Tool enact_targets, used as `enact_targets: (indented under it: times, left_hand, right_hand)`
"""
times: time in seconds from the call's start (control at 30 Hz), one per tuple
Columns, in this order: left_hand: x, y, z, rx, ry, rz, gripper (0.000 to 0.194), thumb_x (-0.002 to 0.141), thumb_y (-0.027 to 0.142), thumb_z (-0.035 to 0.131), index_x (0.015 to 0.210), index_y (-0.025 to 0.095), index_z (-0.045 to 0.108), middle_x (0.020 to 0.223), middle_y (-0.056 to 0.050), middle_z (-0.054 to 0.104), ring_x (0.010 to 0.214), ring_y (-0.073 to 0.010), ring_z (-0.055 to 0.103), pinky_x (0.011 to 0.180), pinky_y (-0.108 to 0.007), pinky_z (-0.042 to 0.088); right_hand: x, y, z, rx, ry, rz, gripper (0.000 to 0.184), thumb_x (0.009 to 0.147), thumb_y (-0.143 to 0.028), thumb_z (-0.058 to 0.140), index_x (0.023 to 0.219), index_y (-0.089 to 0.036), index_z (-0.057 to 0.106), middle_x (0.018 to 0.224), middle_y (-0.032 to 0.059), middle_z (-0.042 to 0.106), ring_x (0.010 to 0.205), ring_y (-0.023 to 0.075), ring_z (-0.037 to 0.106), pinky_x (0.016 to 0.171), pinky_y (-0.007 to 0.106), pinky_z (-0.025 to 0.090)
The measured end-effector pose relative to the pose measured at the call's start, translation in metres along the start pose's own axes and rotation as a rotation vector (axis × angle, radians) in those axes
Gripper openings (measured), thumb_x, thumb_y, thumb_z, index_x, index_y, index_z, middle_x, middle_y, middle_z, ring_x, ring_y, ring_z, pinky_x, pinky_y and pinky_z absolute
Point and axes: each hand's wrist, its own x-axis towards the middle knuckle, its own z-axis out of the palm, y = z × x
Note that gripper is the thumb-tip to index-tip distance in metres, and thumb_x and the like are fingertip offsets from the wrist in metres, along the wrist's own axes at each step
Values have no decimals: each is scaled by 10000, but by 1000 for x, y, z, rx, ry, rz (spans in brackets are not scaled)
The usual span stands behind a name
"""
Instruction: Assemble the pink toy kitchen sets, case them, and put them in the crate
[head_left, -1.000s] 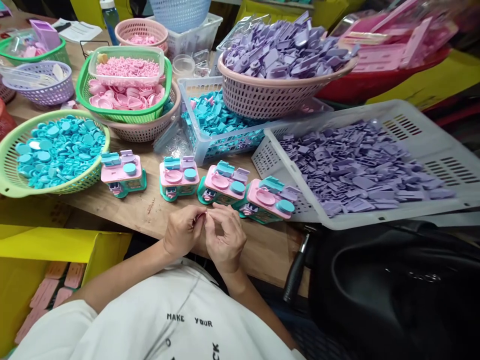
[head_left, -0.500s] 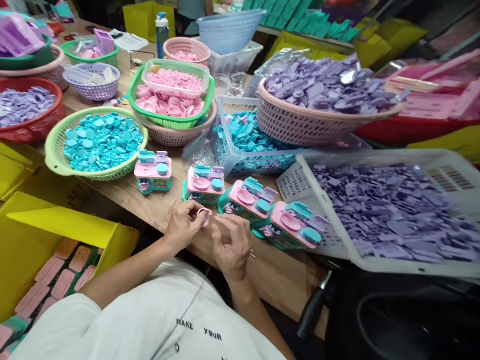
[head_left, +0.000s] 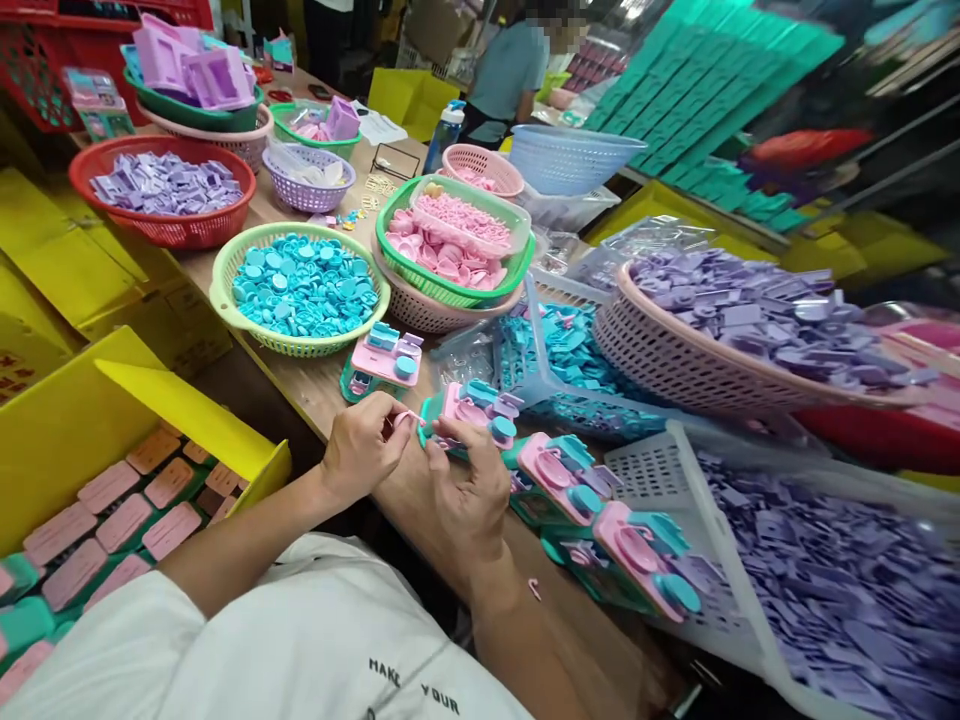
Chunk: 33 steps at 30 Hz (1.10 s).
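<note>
My left hand (head_left: 367,445) is closed in a pinch on a small pink plastic piece (head_left: 406,417), mostly covered by the fingers. Facing it, my right hand (head_left: 472,490) has bent fingers, with the thumb apart from the forefinger; nothing shows between them. Just behind the hands stands a toy kitchen unit (head_left: 469,405) with a pink top and teal base. Another toy unit (head_left: 384,358), without a round pink basin, is to its left. Two more units, a middle one (head_left: 559,480) and a right one (head_left: 641,560), line up rightward. A tiny pink hook (head_left: 534,588) lies beside my right forearm.
Baskets crowd the wooden table (head_left: 420,510): turquoise discs in a light green basket (head_left: 225,300), pink parts in a green one (head_left: 390,225), purple parts in a pink basket (head_left: 622,340) and white crate (head_left: 720,560). A yellow box (head_left: 67,400) holds packed units. A person (head_left: 510,70) is behind.
The view has swung left. The hands, first together, parted to show a round pink piece in my left hand, then drew closer again. The tiny hook now shows plainly on the table.
</note>
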Motion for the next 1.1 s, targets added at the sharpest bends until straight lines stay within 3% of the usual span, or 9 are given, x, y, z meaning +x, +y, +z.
enact_targets:
  times: [0.1, 0.2, 0.27, 0.37, 0.5, 0.6, 0.7, 0.87, 1.1]
  left_hand:
    - [-5, -6, 3, 104, 47, 143, 170, 949, 229, 521, 817, 169, 609, 703, -12, 625, 603, -112, 577, 580, -225, 437]
    - [-11, -10, 9, 188, 87, 238, 203, 963, 210, 466, 807, 173, 591, 702, -16, 605, 597, -118, 565, 577, -232, 430]
    - [-11, -10, 11, 168, 92, 216, 200, 948, 205, 470, 789, 180, 589, 694, -19, 606, 599, -122, 568, 577, -235, 432]
    - [-3, -10, 8, -24, 96, 14, 158, 904, 223, 532, 767, 183, 601, 691, -16, 639, 590, -116, 585, 575, -224, 450]
    - [25, -20, -2, -237, 117, -257, 167, 884, 233, 564, 755, 165, 645, 721, -15, 688, 612, -112, 614, 616, -214, 485]
    - [45, -38, -9, -164, 92, -286, 176, 879, 229, 579, 769, 150, 692, 786, -34, 706, 681, -127, 636, 677, -223, 502]
    - [55, -56, -13, -35, 68, -273, 228, 920, 265, 548, 839, 150, 727, 882, -65, 738, 804, -164, 675, 772, -251, 520]
    - [49, -73, -9, 247, 65, -109, 310, 981, 231, 426, 1050, 143, 716, 1092, -130, 740, 1009, -237, 672, 958, -370, 506]
    - [45, -88, 7, 167, 74, -59, 343, 1001, 213, 392, 1193, 135, 665, 1159, -143, 715, 1087, -228, 671, 998, -358, 513]
  right_hand:
    - [3, -5, 5, -30, 6, 12, 80, 931, -216, 628, 980, -199, 690, 884, 46, 715, 839, 172, 660, 767, 323, 552]
    - [9, -13, 9, -39, -6, 67, 129, 945, -224, 605, 839, -192, 670, 773, 22, 686, 743, 153, 629, 703, 300, 509]
    - [11, -18, 12, -19, -20, 118, 184, 956, -244, 585, 792, -194, 650, 729, 8, 664, 688, 141, 611, 673, 291, 485]
    - [12, -20, 21, 31, -13, 165, 167, 971, -282, 556, 875, -199, 664, 787, 20, 686, 719, 153, 634, 689, 296, 495]
    - [22, -7, 41, -53, -21, -70, 251, 959, -309, 579, 1174, -200, 647, 1031, 86, 729, 975, 215, 655, 899, 375, 472]
    - [40, 12, 59, -225, -41, -228, 174, 975, -285, 574, 1093, -227, 687, 1010, 56, 750, 983, 204, 635, 953, 387, 372]
    - [60, 33, 74, -325, -44, -275, 152, 991, -301, 567, 952, -243, 702, 906, 4, 768, 960, 196, 624, 962, 398, 290]
    - [70, 54, 89, -367, -134, -298, 205, 1016, -321, 528, 935, -235, 696, 835, -11, 769, 972, 188, 622, 971, 396, 245]
    - [66, 62, 96, -362, -143, -316, 216, 1028, -265, 490, 963, -204, 687, 878, 13, 766, 904, 150, 653, 1009, 342, 321]
